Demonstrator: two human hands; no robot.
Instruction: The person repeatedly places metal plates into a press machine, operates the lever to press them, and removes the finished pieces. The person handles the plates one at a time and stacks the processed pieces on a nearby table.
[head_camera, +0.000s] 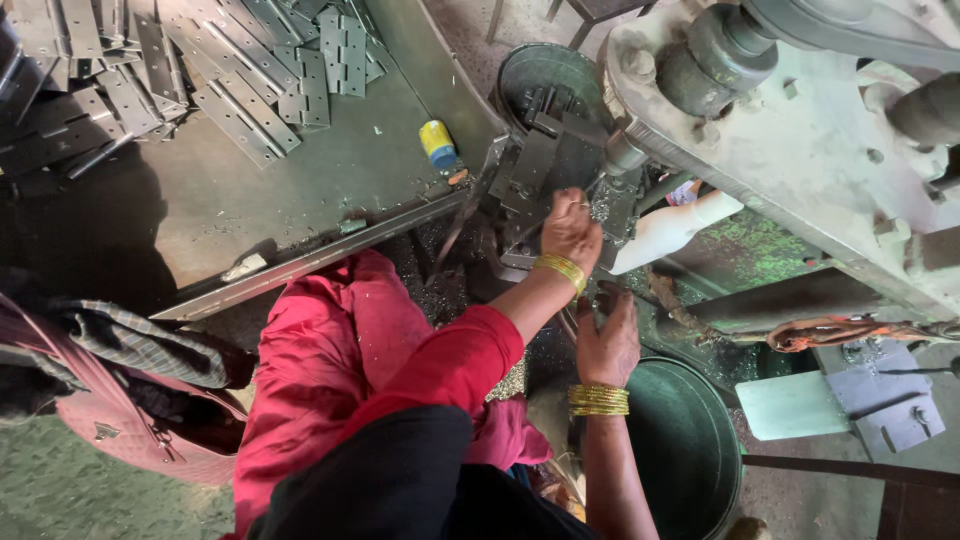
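— Where are you sitting?

— On a gritty workshop floor strewn with metal shavings, with a low steel bench (300, 190) at my left. On its far side lies a heap of flat grey hinges (200, 70), fanned over one another, I'd judge so any one can be slid off the pile without digging. A small blue-and-yellow roll (438, 143) stands near the bench's edge, apart from the heap. By my left knee rests a pink bag (120, 420) under a checked cloth (140, 345).

— And your hands?

— My left hand (570, 232) reaches forward, red sleeve stretched, gold bangles at the wrist. Its fingers are curled down against the dark metal piece (545, 165) on the bed of the press (800, 150), just under the tool. Whether they pinch it or merely press it flat I cannot tell; my knuckles hide the tips. It looks as if I'm steadying it square beneath the tool.

— The other one?

— My right hand (608, 345) is nearer my body, just below the left, fingers bent and resting on the machine's grimy lower edge. I can't make out anything gripped in it. It sits right above the round green tub (690, 450), which stands directly under the bed.

— Further right?

— A grey plate (880, 400) lies on the floor.
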